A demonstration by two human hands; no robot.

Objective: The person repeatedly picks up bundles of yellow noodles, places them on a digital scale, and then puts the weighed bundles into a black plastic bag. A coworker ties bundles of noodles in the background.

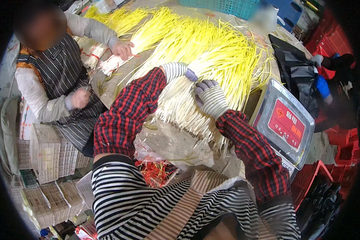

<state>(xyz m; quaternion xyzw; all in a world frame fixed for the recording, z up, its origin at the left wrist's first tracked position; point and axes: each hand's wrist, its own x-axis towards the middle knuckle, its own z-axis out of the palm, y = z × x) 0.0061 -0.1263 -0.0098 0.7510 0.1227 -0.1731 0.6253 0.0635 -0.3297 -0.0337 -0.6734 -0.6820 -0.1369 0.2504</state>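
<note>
A wide heap of blanched yellow chives (pixel 180 39) covers the table, white stem ends towards me and yellow leaf tips away. My left hand (pixel 180 72), in a striped glove with purple fingertips, reaches across the white stems. Its fingertips point down among them, and whether they grip any is hidden. On the right part of the heap, my right hand (pixel 210 97), gloved alike, lies palm down on the stems. Its thumb stands apart from the fingers, and no stems show in a grip.
A weighing scale (pixel 262 120) with a metal pan stands at right, beside black plastic sheeting (pixel 297 75). Red ties (pixel 156 174) lie near my waist. At left a co-worker (pixel 63 69) touches a tied chive bundle (pixel 111 64). White crates (pixel 45 150) are stacked below.
</note>
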